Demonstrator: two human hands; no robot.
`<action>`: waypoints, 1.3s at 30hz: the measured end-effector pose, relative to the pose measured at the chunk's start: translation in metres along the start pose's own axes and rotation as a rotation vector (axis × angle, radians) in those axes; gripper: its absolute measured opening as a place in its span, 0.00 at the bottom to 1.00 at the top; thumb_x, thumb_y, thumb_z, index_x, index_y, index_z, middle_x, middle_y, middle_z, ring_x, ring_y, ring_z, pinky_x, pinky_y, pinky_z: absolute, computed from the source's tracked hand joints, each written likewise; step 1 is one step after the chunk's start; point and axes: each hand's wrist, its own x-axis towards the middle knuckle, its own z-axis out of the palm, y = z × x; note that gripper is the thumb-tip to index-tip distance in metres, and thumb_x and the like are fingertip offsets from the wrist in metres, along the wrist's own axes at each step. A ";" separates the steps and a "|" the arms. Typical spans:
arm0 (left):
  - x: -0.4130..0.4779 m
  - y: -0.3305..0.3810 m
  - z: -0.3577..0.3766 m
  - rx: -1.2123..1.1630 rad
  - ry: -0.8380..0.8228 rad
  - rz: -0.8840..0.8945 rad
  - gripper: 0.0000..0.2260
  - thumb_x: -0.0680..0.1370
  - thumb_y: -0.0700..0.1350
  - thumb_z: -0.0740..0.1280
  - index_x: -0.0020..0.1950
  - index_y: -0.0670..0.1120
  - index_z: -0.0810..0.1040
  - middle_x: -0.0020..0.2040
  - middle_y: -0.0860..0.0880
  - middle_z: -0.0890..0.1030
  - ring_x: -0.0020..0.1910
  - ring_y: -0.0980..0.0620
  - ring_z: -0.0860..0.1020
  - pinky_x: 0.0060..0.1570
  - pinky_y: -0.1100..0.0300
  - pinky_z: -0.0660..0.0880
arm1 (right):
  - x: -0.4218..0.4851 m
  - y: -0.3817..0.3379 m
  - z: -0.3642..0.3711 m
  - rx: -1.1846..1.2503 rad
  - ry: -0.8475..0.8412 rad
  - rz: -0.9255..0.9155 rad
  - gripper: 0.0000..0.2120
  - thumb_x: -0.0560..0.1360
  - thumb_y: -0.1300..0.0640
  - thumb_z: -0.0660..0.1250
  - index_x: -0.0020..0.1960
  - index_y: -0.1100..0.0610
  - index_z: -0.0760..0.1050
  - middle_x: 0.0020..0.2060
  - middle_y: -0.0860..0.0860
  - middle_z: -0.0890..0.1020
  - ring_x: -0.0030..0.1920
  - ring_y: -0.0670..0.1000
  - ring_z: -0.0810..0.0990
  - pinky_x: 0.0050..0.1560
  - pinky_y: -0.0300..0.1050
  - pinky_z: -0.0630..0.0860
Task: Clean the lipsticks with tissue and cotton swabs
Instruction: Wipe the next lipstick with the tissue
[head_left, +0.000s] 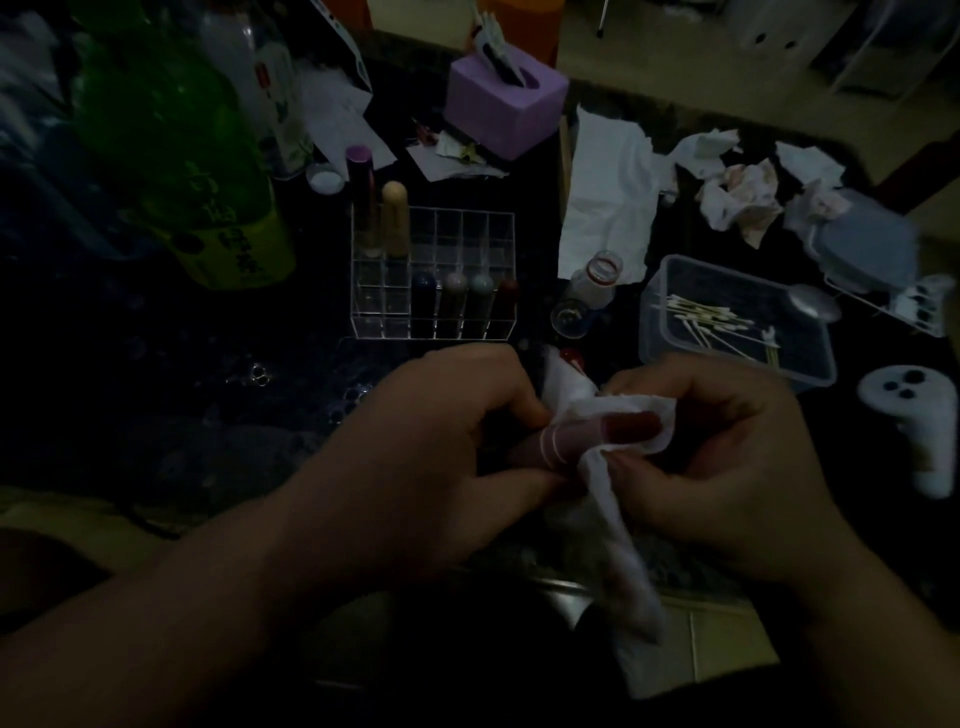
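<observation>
Closest to me, my left hand (457, 441) has its grip curled round the barrel of an open lipstick (631, 427). The red tip points toward my right hand (727, 457), whose grip pinches a white tissue (618, 545) folded under and around that tip. I judge this one is mid-wipe. Just beyond the grip, a clear organizer (498, 223) holds six capped lipsticks (457, 296); whether they are cleaned I cannot tell. Beyond and right of the grip, cotton swabs (701, 317) lie in a plastic tub (654, 332). Farther off on the surface, crumpled tissues (737, 197), some stained pinkish, suggest several wipes are done. A purple tissue box (504, 104) stands farthest.
</observation>
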 end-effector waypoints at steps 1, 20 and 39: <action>0.000 0.002 0.003 0.006 0.043 -0.012 0.09 0.71 0.54 0.72 0.42 0.53 0.74 0.39 0.61 0.72 0.39 0.64 0.73 0.38 0.73 0.66 | 0.001 0.000 0.000 -0.014 0.001 -0.005 0.06 0.66 0.62 0.73 0.41 0.63 0.79 0.36 0.52 0.85 0.34 0.49 0.84 0.36 0.38 0.79; 0.000 0.004 0.007 -0.213 0.126 -0.400 0.21 0.65 0.53 0.80 0.52 0.58 0.73 0.40 0.55 0.81 0.34 0.56 0.80 0.32 0.59 0.76 | 0.003 0.017 0.011 0.247 -0.039 0.420 0.19 0.69 0.61 0.75 0.58 0.63 0.77 0.50 0.61 0.84 0.50 0.59 0.84 0.47 0.47 0.81; 0.005 -0.023 -0.025 -0.528 0.362 -0.515 0.14 0.66 0.47 0.75 0.50 0.45 0.83 0.42 0.46 0.87 0.42 0.47 0.86 0.42 0.57 0.81 | 0.009 0.060 0.014 -0.625 0.005 0.662 0.14 0.70 0.59 0.75 0.51 0.49 0.74 0.38 0.49 0.81 0.37 0.47 0.80 0.35 0.37 0.75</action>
